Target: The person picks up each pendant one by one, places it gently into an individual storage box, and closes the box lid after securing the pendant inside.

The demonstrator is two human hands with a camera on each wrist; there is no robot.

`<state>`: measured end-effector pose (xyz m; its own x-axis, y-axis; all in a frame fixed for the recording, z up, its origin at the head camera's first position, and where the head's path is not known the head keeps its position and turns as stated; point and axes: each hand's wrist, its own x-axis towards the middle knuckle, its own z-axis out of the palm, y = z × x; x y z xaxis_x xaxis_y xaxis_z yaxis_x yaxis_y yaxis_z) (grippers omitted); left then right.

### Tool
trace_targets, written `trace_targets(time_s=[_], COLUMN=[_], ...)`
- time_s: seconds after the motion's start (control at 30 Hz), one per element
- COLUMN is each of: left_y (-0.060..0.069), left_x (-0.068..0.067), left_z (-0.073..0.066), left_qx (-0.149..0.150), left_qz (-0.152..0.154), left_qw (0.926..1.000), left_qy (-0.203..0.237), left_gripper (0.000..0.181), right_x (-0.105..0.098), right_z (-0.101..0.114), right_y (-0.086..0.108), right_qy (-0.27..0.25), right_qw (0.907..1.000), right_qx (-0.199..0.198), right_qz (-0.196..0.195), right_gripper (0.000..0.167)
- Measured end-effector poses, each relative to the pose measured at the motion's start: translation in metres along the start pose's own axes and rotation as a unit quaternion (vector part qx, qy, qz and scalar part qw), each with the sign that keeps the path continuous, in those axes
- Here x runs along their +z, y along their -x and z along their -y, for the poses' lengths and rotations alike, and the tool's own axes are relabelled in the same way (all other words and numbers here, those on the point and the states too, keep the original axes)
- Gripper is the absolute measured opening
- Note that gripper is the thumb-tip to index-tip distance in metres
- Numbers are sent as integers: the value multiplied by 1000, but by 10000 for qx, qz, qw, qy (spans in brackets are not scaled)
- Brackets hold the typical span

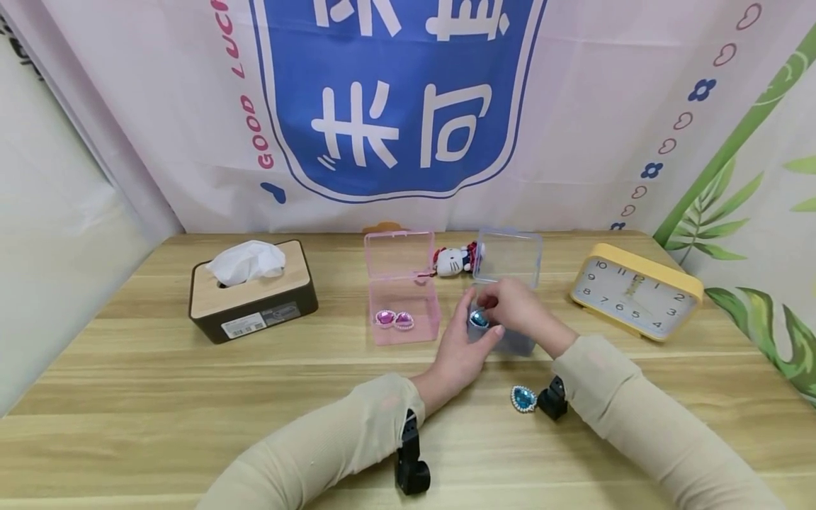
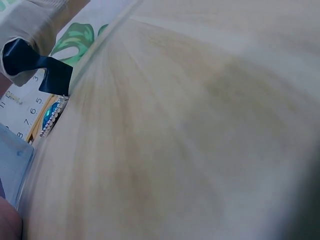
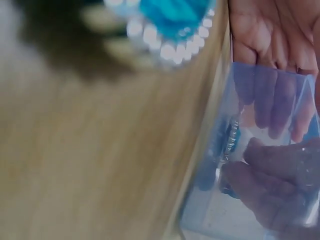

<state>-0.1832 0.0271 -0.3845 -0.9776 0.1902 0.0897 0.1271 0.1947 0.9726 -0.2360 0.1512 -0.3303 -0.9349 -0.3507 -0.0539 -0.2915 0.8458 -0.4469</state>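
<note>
A transparent blue box [image 1: 519, 342] stands with its lid [image 1: 510, 256] raised. My left hand [image 1: 454, 350] rests against its left side, fingers fairly straight along the wall and thumb across the front. My right hand [image 1: 513, 308] reaches inside with bent fingers. In the right wrist view its fingertips pinch a partly hidden blue gem [image 3: 228, 190], seen through the wall. Beside them in the box is a pearl-rimmed blue gem [image 3: 232, 137]. Another pearl-edged blue gem [image 1: 523, 399] lies on the table below the right wrist.
Left of the blue box is an open pink box [image 1: 403, 338] holding two pink gems [image 1: 394, 319]. A cat plush [image 1: 451, 261] lies behind the boxes. The tissue box [image 1: 255, 301] stands at left, the yellow clock [image 1: 637, 292] at right.
</note>
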Motion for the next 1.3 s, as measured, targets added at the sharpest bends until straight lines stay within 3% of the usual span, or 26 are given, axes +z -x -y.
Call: trace_targets(time_s=[0.37, 0.67, 1.07, 1.3], left_y=[0, 1, 1, 2], left_x=[0, -1, 0, 0], left_z=[-1, -1, 0, 0], left_qx=[-47, -77, -47, -14], left_qz=[-8, 11, -26, -37], left_qw=[10000, 9999, 10000, 10000], left_qy=[49, 66, 35, 16], left_gripper=[73, 74, 75, 75], right_x=[-26, -47, -42, -29], right_z=[0, 3, -4, -11], right_y=[21, 57, 98, 108], right_qy=[-441, -314, -536, -854], right_qw=[9983, 9933, 9941, 9923], right_qx=[-158, -612, -763, -842], right_qz=[-345, -926, -547, -301], right_gripper=[21, 17, 15, 19])
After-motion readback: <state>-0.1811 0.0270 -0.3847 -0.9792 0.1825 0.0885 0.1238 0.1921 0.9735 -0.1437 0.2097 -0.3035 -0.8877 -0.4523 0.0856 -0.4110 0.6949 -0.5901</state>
